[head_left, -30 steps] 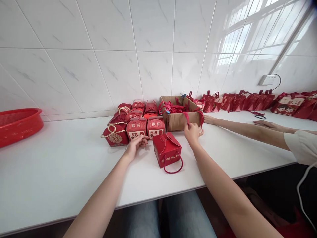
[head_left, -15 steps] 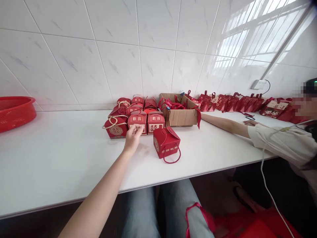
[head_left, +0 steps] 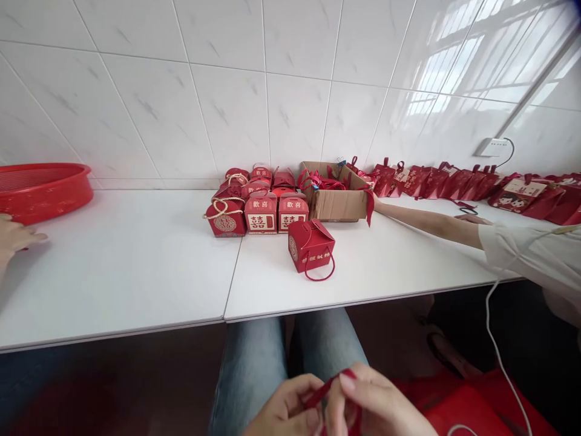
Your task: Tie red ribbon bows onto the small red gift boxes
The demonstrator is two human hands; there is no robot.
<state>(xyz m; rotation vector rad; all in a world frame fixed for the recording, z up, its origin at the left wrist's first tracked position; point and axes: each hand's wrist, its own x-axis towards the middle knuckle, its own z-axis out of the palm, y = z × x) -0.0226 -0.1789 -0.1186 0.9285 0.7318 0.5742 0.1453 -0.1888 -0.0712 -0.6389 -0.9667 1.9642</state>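
Note:
Both my hands are down over my lap, below the table's front edge. My left hand (head_left: pixel 285 409) and my right hand (head_left: pixel 379 406) are closed in a pinch on a red ribbon (head_left: pixel 323 390) held between them. On the white table (head_left: pixel 136 266) above, a red gift box with a cord handle (head_left: pixel 311 245) stands alone. Behind it is a cluster of several red gift boxes (head_left: pixel 259 209). Next to them sits an open cardboard box (head_left: pixel 338 203) with red ribbons in it.
A co-worker's arm (head_left: pixel 422 221) lies along the table at the right, reaching the cardboard box. Another person's hand (head_left: pixel 16 236) rests at the far left by a red plastic basket (head_left: pixel 40 191). Red gift bags (head_left: pixel 454 181) line the tiled wall. A white cable (head_left: pixel 494 339) hangs at right.
My left hand has left the boxes on the table and dropped to my lap. My right hand came down with the red ribbon, and both hands now pinch it.

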